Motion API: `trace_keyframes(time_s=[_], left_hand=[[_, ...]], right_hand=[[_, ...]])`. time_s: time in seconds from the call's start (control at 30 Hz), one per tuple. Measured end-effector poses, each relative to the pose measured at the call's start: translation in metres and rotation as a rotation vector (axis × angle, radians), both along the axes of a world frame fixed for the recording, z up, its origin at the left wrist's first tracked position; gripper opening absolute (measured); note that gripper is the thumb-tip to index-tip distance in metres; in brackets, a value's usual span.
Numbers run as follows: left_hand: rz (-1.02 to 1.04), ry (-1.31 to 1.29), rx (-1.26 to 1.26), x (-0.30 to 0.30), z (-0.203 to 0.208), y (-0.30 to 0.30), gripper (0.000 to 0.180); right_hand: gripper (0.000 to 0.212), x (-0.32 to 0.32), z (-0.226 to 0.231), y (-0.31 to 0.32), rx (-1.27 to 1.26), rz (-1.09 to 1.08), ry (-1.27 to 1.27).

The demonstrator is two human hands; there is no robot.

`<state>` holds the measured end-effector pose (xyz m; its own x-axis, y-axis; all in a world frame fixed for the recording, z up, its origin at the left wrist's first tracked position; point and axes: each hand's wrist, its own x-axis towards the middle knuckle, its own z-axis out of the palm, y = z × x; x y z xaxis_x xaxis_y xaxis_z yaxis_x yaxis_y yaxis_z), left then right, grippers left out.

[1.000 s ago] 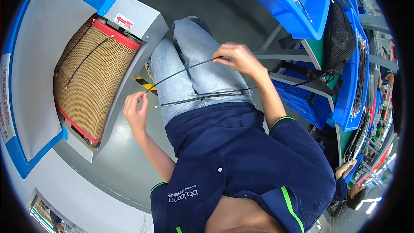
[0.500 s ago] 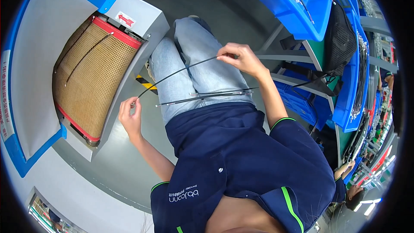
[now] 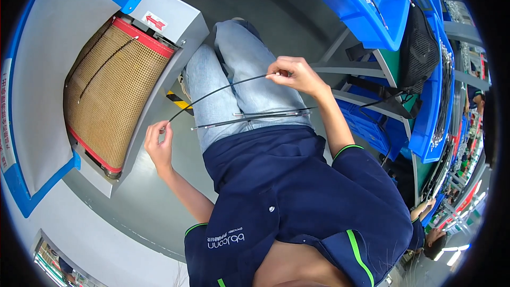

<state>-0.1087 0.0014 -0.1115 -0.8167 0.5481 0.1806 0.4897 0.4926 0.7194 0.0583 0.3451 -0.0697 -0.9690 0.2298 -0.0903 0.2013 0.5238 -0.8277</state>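
A thin black cable (image 3: 217, 94) runs in a shallow arc over my thighs, between my two hands. My left hand (image 3: 159, 146) pinches its near-left end. At the other end, the fingers of my right hand (image 3: 298, 76) are closed round the cable, with a small pale tip showing at the fingertips. Below it, several more black cables (image 3: 229, 123) with small pale end connectors lie across my lap, untouched. Left of my left hand, two short dark cables (image 3: 104, 72) rest on the brown mesh conveyor belt (image 3: 125, 101).
The belt's machine has a grey housing (image 3: 188, 29) and a blue-edged cover (image 3: 32, 202). At upper right, a blue bin (image 3: 366, 26) holds many cables. Beyond stand a rack with a black mesh bag (image 3: 421, 48) and a long blue tray (image 3: 443, 95). A co-worker (image 3: 427, 228) is at far right.
My right hand has dipped slightly, still gripping the cable; my left hand has barely shifted. The cables on the belt have travelled a little to the left.
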Motion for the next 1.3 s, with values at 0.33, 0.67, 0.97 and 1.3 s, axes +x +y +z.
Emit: trace_keyframes(time_s=[0.33, 0.67, 0.97, 1.3], left_hand=[[0.052, 0.024, 0.017, -0.012, 0.007, -0.014, 0.014], [0.153, 0.115, -0.002, -0.107, 0.053, -0.077, 0.009], [0.257, 0.144, -0.001, -0.217, 0.089, -0.149, 0.011], [0.277, 0.152, 0.008, -0.252, 0.046, -0.172, 0.019]], right_hand=[[0.006, -0.012, 0.008, -0.012, 0.09, 0.151, 0.136], [0.01, -0.113, 0.04, -0.073, 0.196, 0.171, 0.405], [0.012, -0.251, 0.05, -0.151, 0.166, 0.147, 0.559], [0.022, -0.28, 0.036, -0.164, 0.309, 0.192, 0.476]])
